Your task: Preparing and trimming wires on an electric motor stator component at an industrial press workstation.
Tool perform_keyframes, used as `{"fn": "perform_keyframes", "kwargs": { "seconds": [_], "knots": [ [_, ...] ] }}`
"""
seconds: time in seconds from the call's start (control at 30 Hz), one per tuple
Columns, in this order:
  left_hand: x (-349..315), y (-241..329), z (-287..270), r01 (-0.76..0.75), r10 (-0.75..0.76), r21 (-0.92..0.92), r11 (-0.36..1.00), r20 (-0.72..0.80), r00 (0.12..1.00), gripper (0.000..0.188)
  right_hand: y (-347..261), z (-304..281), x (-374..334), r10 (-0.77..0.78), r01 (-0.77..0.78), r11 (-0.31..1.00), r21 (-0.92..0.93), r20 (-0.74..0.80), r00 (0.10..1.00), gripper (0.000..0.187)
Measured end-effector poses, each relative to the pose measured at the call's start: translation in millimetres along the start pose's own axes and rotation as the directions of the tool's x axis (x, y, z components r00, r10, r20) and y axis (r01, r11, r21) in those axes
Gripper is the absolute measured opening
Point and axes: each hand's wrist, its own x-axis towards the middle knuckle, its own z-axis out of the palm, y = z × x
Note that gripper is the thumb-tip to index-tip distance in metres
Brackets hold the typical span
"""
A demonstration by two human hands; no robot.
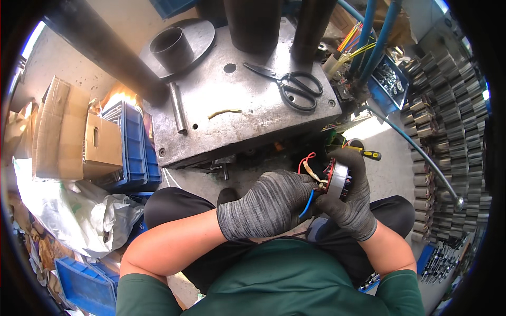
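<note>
Right hand (pixel 352 203): fingers curled round wound metal ring (pixel 338 179), just right of left fingers. Left hand (pixel 270 204): fingers pinched together on its wire leads (pixel 319 184), back of hand up.

1. The right hand (pixel 352 208) covers part of the stator (pixel 338 179), hiding its outer side.
2. The left hand (pixel 266 205) ends in fingers lost among wires (pixel 307 204); which one they pinch cannot be told.
3. Dark columns (pixel 253 26) at the far edge of the desk (pixel 269 117) are cut off above.
4. Off its right edge, metal parts (pixel 390 79) in a blue bin (pixel 383 103) are too small to tell.
</note>
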Motion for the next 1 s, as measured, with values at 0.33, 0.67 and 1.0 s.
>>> {"fn": "perform_keyframes", "kwargs": {
  "seconds": [0.33, 0.67, 1.0],
  "knots": [
    [-6.8, -2.2, 6.8, -0.08, 0.056, -0.28, 0.957, -0.093, 0.994, 0.043, -8.2, -15.6, 11.1, -0.302, 0.308, 0.94, -0.147, 0.064, 0.951, 0.078],
    [-2.4, -2.8, 0.5, -0.061, 0.071, 0.071, 0.996, -0.16, 0.984, 0.036, -11.7, 0.7, 5.1, 0.373, -0.345, 0.814, 0.467, 0.035, 0.927, 0.07],
    [10.0, -5.4, 2.3, -0.105, 0.237, 0.414, 0.904, -0.28, 0.93, 0.034, 0.0, 6.5, 5.5, 0.549, -0.517, 0.667, 0.536, 0.116, 0.828, 0.062]
  ]
}}
